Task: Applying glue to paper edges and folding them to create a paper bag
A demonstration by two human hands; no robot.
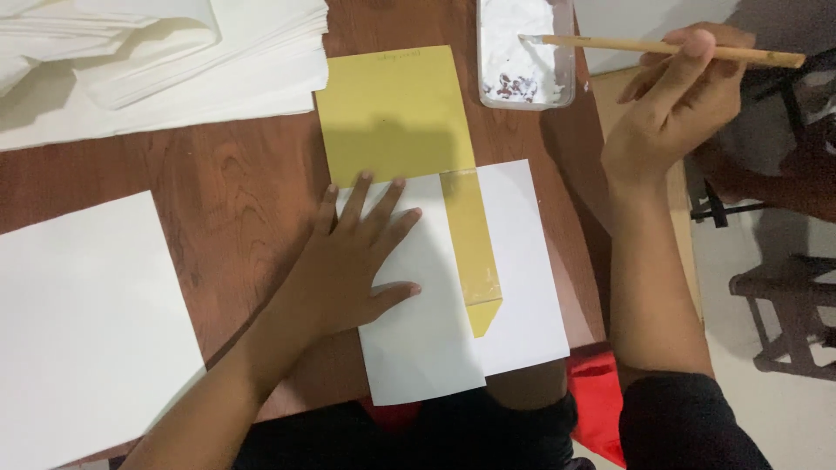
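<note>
The left hand [353, 261] lies flat, fingers spread, on a white sheet [427, 348] near the front edge of the brown wooden surface [235, 174]. It presses down and grips nothing. At 3 o'clock from that hand a yellow strip [475, 261] shows between this sheet and a second white sheet [527, 261] lying just to its right; the strip ends in a pointed tip toward 6 o'clock. The strip belongs to a yellow card [392, 113] that reaches toward 12 o'clock from the fingertips, its lower part covered by the white sheets.

The right hand [675, 104] is raised at 2 o'clock from the left, fingers closed on a wooden brush [670, 48] held almost level. The brush tip points to 9 o'clock and sits in a clear tub [525, 52] of white paste, with some dark red specks near the tub's bottom. The tub stands just beside the card's right top corner.

At 10 o'clock a pile of white paper [165, 61] fills the far left corner, and its edge touches the card's left side. At 8 o'clock another white sheet [78, 322] lies apart from the hand. Red cloth [596, 400] shows below the surface edge at 5 o'clock. Dark stools [788, 305] stand on the pale floor at 3 o'clock.
</note>
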